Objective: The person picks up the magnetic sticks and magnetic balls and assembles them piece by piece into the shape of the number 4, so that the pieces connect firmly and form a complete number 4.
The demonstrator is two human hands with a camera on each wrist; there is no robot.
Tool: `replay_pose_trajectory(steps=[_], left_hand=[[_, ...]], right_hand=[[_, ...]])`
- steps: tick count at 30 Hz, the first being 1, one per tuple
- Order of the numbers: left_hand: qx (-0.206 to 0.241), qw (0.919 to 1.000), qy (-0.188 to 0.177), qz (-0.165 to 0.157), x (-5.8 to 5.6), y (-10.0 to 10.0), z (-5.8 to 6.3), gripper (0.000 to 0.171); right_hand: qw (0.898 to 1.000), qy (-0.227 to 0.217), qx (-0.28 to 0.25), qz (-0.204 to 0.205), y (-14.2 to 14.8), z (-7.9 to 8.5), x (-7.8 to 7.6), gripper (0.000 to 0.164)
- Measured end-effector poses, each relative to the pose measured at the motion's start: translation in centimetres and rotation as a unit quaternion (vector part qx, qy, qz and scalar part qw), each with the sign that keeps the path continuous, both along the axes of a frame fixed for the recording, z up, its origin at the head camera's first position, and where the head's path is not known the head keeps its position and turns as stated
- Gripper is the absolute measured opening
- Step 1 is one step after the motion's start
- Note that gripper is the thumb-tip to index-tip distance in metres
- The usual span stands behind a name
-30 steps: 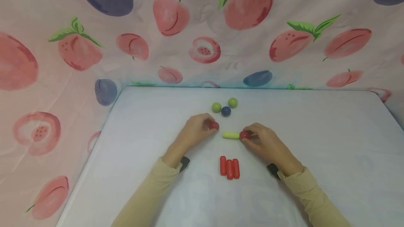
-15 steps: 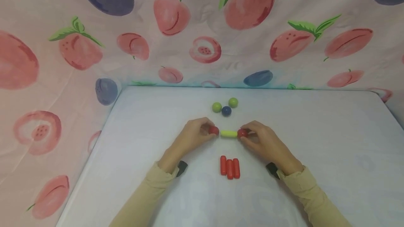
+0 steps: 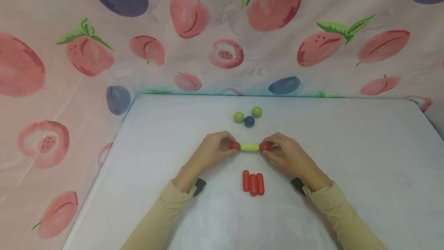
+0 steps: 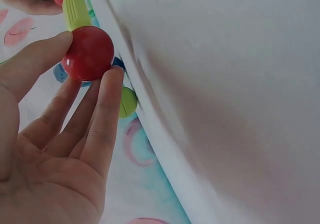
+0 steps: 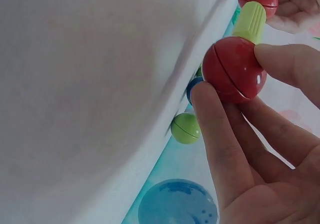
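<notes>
Between my hands lies a short yellow-green rod (image 3: 249, 147) with a red ball at each end. My left hand (image 3: 211, 149) pinches the left red ball (image 4: 90, 53) between thumb and fingers. The right red ball (image 5: 235, 69) is pinched by my right hand (image 3: 289, 155). Both balls touch the rod ends in the head view, and the three parts form a straight line across the table. Ridges run along the rod (image 4: 77, 11) in the left wrist view. Whether the rod touches the tabletop is hard to tell.
Three red rods (image 3: 253, 184) lie side by side nearer to me. Behind my hands sit two green balls, one left (image 3: 239, 117) and one right (image 3: 256, 112), with a dark blue ball (image 3: 249, 121) by them. A fruit-print cloth (image 3: 225, 22) hangs behind the white table (image 3: 347, 146).
My left hand has brought its red ball down against the rod's free left end, closing the gap. The right hand has shifted slightly left with the rod and its ball.
</notes>
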State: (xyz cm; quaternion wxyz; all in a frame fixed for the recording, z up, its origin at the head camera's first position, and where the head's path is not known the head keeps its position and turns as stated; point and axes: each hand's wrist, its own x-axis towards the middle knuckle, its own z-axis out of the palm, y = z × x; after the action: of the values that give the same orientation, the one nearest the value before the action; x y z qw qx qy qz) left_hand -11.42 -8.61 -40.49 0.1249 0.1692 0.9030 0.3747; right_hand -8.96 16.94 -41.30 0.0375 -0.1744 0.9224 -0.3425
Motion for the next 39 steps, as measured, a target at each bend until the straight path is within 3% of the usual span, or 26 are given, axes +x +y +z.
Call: replay_pose_trajectory(steps=[16,29,39], left_hand=[[0.004,0.9996,-0.028,0.006,0.3,-0.2,-0.7,0.025],[0.012,0.9995,-0.026,0.008,0.4,-0.1,-0.8,0.026],[0.003,0.9997,-0.023,0.010,0.7,0.0,-0.6,0.026]], right_hand=[[1.000,-0.006,0.022,0.015,-0.1,-0.4,-0.1,0.030],[0.996,0.055,0.056,0.030,-0.6,0.9,0.9,0.033],[0.994,0.018,0.083,0.064,-1.6,2.0,2.4,0.039]])
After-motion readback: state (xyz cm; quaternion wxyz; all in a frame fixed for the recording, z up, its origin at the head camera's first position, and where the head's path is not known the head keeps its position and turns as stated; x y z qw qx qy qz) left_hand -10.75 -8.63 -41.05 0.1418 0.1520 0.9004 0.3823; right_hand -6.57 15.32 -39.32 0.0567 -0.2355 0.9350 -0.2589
